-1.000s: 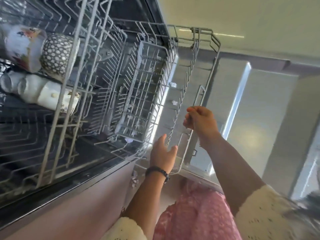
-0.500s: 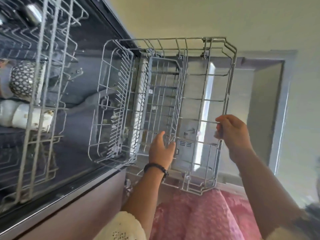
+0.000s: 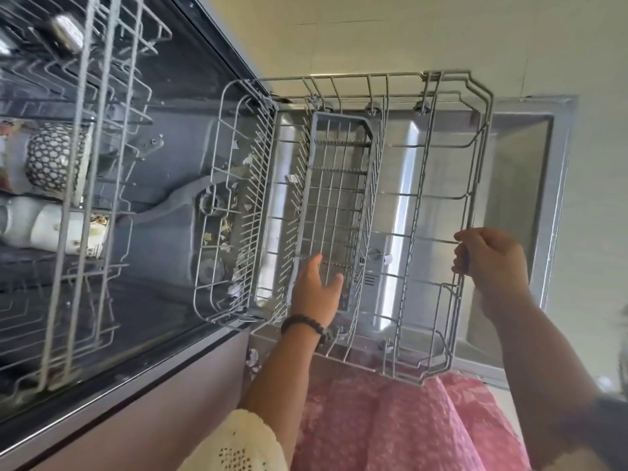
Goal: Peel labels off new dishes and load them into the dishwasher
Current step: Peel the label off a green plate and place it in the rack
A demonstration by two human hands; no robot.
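over the open dishwasher door [image 3: 520, 185] we have the lower rack [image 3: 438, 158] pulled out, bare of dishes, with a grey cutlery basket [image 3: 336, 198] standing in it. our right hand [image 3: 492, 263] is curled shut around the rack's front rail. our left hand [image 3: 316, 294], a dark beaded bracelet [image 3: 304, 322] at its wrist, has its fingers spread loose against the basket's near end. off to the left, the upper rack [image 3: 85, 185] holds a dotted mug [image 3: 51, 158] and white cups [image 3: 44, 227]. paper scraps litter the tub floor [image 3: 163, 212].
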